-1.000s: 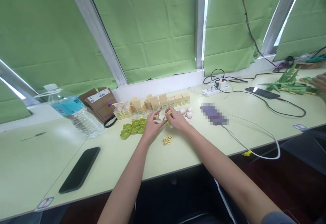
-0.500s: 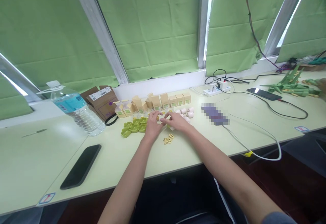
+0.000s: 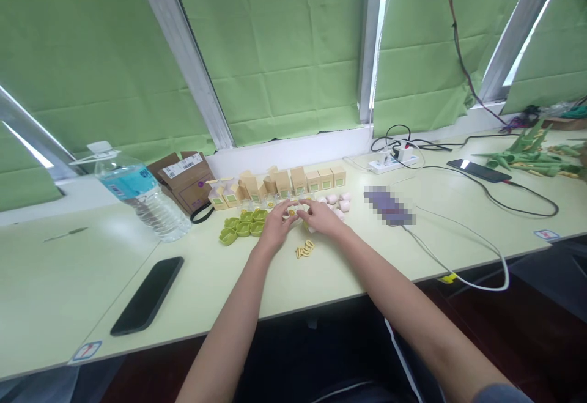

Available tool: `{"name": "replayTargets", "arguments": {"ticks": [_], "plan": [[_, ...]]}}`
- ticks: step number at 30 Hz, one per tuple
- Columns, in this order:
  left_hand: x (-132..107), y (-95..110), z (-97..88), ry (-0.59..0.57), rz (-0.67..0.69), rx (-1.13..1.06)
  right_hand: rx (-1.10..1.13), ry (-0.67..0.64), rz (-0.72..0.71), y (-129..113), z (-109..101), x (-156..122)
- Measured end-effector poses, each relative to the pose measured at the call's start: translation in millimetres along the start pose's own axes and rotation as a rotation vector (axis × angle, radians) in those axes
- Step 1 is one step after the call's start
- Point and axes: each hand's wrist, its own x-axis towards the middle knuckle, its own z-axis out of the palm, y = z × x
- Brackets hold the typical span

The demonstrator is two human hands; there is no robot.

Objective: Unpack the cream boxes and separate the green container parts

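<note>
My left hand (image 3: 275,227) and my right hand (image 3: 321,217) meet over the middle of the table, fingers curled toward each other. Between the fingertips is a small see-through piece with a yellow centre (image 3: 292,212), partly covered by the fingers. Green scalloped cups (image 3: 244,229) stand in a cluster just left of my left hand. Pinkish-white rounded pieces (image 3: 343,205) lie beyond and beside my right hand. Nearer to me, below both hands, is a small pile of yellow rings (image 3: 304,249). Similar see-through pieces sit behind the hands, partly hidden.
Small cream boxes (image 3: 298,181), some with raised flaps, line the back. At left are a water bottle (image 3: 147,195), a brown carton (image 3: 190,186) and a black phone (image 3: 147,296). A power strip (image 3: 392,163), cables, another phone (image 3: 479,170) and green pieces (image 3: 527,158) occupy the right.
The fingers of both hands have shifted slightly around the small piece, whose yellow centre shows more plainly between them. The whole view has moved a little; the other things lie as before.
</note>
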Motion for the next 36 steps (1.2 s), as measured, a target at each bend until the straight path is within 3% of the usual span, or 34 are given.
{"name": "replayTargets", "arguments": {"ticks": [15,19,24,31,36], "plan": [[-0.7,4.3,1.2,-0.066,-0.014,0.01,0.061,0.052,-0.025,3.5,2.4,0.9],[4.0,0.6,-0.5,0.03,-0.064,0.029,0.104,0.098,0.014,2.5,1.8,1.3],[32.7,5.2,-6.5,0.138,-0.121,0.073,0.053,0.068,-0.058,2.8,3.4,4.7],[93.6,35.5,11.4,-0.011,-0.046,0.167,0.044,0.024,-0.101,5.8,4.9,2.8],[119.5,51.5,34.4,-0.115,0.064,0.282,0.051,0.002,-0.088,2.2,2.3,0.5]]}}
